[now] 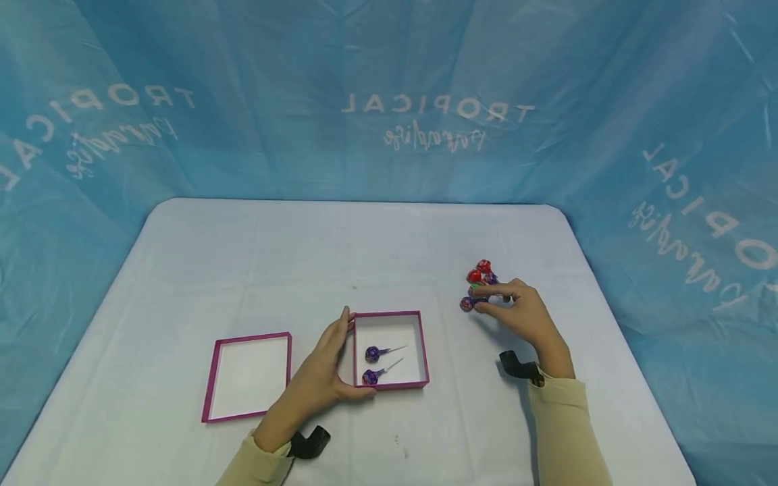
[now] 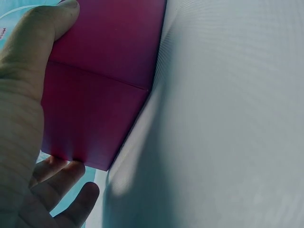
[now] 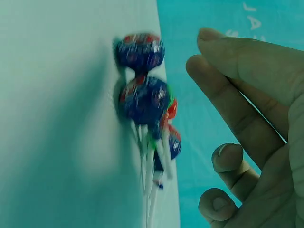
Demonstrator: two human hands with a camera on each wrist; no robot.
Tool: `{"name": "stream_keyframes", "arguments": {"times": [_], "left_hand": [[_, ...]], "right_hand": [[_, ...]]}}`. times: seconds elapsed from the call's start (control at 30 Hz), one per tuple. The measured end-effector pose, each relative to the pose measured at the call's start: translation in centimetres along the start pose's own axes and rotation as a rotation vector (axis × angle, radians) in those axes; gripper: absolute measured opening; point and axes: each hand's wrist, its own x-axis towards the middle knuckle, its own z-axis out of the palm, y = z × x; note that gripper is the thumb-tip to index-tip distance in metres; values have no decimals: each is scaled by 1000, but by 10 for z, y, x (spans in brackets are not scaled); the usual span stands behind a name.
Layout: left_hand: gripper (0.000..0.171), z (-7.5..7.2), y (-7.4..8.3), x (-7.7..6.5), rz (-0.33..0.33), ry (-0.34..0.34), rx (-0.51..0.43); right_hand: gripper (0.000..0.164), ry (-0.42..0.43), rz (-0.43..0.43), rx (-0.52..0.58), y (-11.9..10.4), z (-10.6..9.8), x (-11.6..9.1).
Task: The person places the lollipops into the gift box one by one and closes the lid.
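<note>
My left hand (image 1: 325, 374) grips a square box (image 1: 392, 386) with magenta sides and a white inside, its thumb along the front wall and its fingers at the left side. In the left wrist view the thumb and fingers span a corner of the magenta box (image 2: 99, 80). Two purple-wrapped lollipops (image 1: 373, 354) lie inside with their white sticks pointing right. Over a small pile of lollipops (image 1: 466, 304) on the right hovers my right hand (image 1: 516, 310). The right wrist view shows its fingers loosely bent, apart from the blue lollipops (image 3: 145, 99), with nothing between them.
A matching magenta-rimmed square tray or lid (image 1: 209, 385) lies to the left, its inside white. Red-wrapped lollipops (image 1: 475, 275) are at the far end of the pile. A white cloth covers the table (image 1: 304, 256), and blue printed curtains (image 1: 425, 54) hang behind and at both sides.
</note>
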Motion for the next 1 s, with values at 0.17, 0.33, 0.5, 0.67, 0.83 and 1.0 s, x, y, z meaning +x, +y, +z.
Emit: {"name": "stream_keyframes", "arguments": {"times": [0.17, 0.33, 0.5, 0.67, 0.83, 1.0], "left_hand": [[140, 0, 0, 1, 17, 11, 3], [136, 0, 1, 1, 31, 6, 7], [132, 1, 0, 1, 39, 8, 24], [130, 3, -1, 1, 60, 18, 21], [130, 3, -2, 1, 69, 22, 12], [129, 3, -2, 1, 63, 21, 12]], "right_hand": [[32, -15, 19, -35, 11, -5, 0], [37, -27, 70, -68, 21, -6, 0], [36, -36, 95, -94, 25, -6, -1], [33, -49, 116, -129, 25, -7, -1], [34, -48, 119, -139, 23, -7, -2], [35, -33, 100, -130, 22, -6, -2]]}}
